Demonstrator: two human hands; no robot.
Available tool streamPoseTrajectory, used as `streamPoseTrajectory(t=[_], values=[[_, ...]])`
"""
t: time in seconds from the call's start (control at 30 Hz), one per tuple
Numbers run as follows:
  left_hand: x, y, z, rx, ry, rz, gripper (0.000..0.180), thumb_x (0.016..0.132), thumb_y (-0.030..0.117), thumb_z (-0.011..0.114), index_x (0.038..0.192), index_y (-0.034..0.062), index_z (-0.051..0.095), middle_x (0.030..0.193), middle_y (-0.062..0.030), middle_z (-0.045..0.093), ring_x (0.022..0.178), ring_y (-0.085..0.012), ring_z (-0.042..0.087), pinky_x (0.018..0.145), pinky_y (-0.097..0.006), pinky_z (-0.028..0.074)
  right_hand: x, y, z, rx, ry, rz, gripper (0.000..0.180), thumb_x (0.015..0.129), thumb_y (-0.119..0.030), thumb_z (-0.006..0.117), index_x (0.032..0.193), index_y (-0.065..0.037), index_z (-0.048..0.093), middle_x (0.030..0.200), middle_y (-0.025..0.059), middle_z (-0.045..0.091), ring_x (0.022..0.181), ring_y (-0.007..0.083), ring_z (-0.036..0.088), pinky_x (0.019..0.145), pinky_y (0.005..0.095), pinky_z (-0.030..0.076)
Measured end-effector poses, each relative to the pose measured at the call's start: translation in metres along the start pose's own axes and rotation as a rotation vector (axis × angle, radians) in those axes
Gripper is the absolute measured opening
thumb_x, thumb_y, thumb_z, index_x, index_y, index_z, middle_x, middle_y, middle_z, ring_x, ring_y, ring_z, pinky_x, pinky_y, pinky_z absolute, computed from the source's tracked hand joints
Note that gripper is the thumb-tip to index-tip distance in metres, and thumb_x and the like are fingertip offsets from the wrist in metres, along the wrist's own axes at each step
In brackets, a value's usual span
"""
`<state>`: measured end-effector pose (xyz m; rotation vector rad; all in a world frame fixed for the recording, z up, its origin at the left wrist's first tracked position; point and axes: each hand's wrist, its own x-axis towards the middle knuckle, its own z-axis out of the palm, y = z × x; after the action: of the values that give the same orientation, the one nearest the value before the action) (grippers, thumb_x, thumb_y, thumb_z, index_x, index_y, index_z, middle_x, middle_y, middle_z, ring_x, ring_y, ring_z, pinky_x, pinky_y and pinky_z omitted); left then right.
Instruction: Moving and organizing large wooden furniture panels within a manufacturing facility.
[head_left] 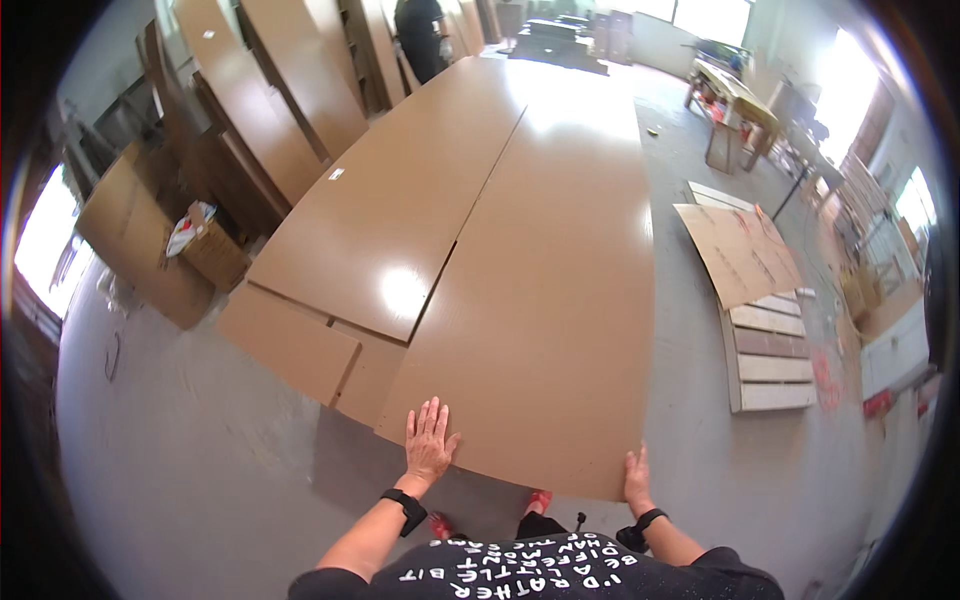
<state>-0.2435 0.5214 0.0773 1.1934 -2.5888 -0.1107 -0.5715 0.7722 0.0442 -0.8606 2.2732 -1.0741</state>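
Note:
A long glossy brown panel [540, 330] stretches away from me, its near end right in front of my body. My left hand [430, 447] lies flat on this panel near its near left corner, fingers spread. At the near right corner, my right hand [637, 476] rests against the panel's side edge with its fingers stretched out; its underside is hidden. Beside the long panel, across a narrow gap, lies another brown panel [390, 190] with a small white label. Smaller brown boards [290, 340] stick out below it at the near left.
Tall brown panels [240, 90] lean at the left, near a cardboard box [212, 250]. Another person [418, 40] stands at the far left. On the right, a thin board [740, 252] lies over a slatted pallet [768, 345]. Farther back stands a workbench [735, 95].

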Motion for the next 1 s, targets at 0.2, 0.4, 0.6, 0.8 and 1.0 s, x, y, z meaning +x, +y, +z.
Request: streamPoseTrajectory(t=[0.2,0.4,0.6,0.8,1.0], values=[[0.018,-0.029,-0.009,0.054,0.055,-0.222,0.063,0.081,0.043,0.043,0.126,-0.0009,0.032,0.135,-0.0243,0.018,0.126,-0.0353,0.016,0.101,-0.047,0.012,-0.010,-0.021,0.004,-0.007,0.183,0.149,0.058,0.088,-0.039,0.032,0.130,0.000,0.021,0.129,0.0226,0.034,0.118,0.0349,0.033,0.097,0.0363,0.027],[0.012,-0.036,-0.011,0.042,0.039,-0.170,0.061,0.079,0.037,0.046,0.125,-0.0014,0.033,0.135,-0.0261,0.017,0.125,-0.0372,0.018,0.100,-0.048,0.014,-0.019,-0.033,0.009,-0.141,0.257,0.197,0.059,0.088,-0.042,0.029,0.130,-0.001,0.023,0.129,0.0196,0.035,0.116,0.0349,0.035,0.096,0.0375,0.026],[0.007,-0.040,-0.018,0.059,0.029,-0.170,0.060,0.078,0.032,0.047,0.125,-0.0015,0.033,0.134,-0.0259,0.018,0.123,-0.0381,0.020,0.099,-0.047,0.017,-0.025,-0.037,0.013,-0.192,0.231,0.260,0.059,0.087,-0.044,0.029,0.130,-0.005,0.025,0.128,0.0160,0.038,0.112,0.0338,0.036,0.094,0.0392,0.026],[0.011,-0.040,-0.012,-0.038,0.072,-0.145,0.064,0.078,0.037,0.050,0.128,0.0014,0.029,0.134,-0.0258,0.017,0.123,-0.0385,0.019,0.099,-0.049,0.016,-0.015,-0.023,0.007,-0.238,0.243,0.260,0.060,0.086,-0.047,0.028,0.130,-0.007,0.025,0.125,0.0161,0.041,0.113,0.0346,0.036,0.095,0.0403,0.026],[-0.014,-0.100,-0.072,-0.140,0.108,-0.102,0.062,0.081,0.038,0.049,0.130,0.0069,0.028,0.135,-0.0183,0.021,0.124,-0.0356,0.019,0.099,-0.049,0.016,-0.067,-0.036,0.015,-0.463,0.235,0.356,0.064,0.085,-0.048,0.033,0.131,-0.007,0.020,0.128,0.0165,0.036,0.118,0.0356,0.029,0.097,0.0427,0.023]])
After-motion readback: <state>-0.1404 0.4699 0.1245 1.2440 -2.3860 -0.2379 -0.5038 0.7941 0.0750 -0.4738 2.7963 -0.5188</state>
